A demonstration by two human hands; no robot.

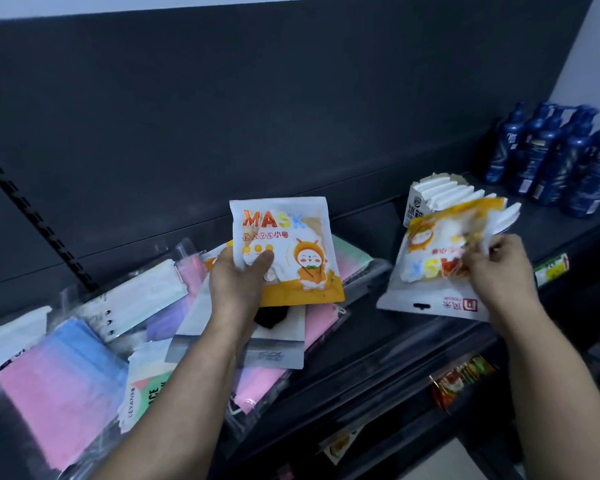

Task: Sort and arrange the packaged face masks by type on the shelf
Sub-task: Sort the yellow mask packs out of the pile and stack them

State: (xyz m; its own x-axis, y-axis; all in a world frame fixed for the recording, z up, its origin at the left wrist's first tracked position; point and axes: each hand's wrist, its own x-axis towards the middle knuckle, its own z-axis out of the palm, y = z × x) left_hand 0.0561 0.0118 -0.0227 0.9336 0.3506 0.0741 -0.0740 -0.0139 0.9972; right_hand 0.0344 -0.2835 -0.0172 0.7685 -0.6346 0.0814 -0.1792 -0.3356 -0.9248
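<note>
The left hand (238, 285) grips an orange-and-white MASK packet (284, 249) upright above the mixed pile of packaged masks (84, 344) on the dark shelf (413, 344). The right hand (499, 268) pinches a matching packet (440, 261), upside down, near a white box of masks (420, 199).

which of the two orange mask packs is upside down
The pack in the right hand: its MASK lettering is inverted. The other pack, in the left hand, reads upright.

Dim, cool light; wide-angle bending at the edges, motion blur on the right hand (496, 268).
</note>
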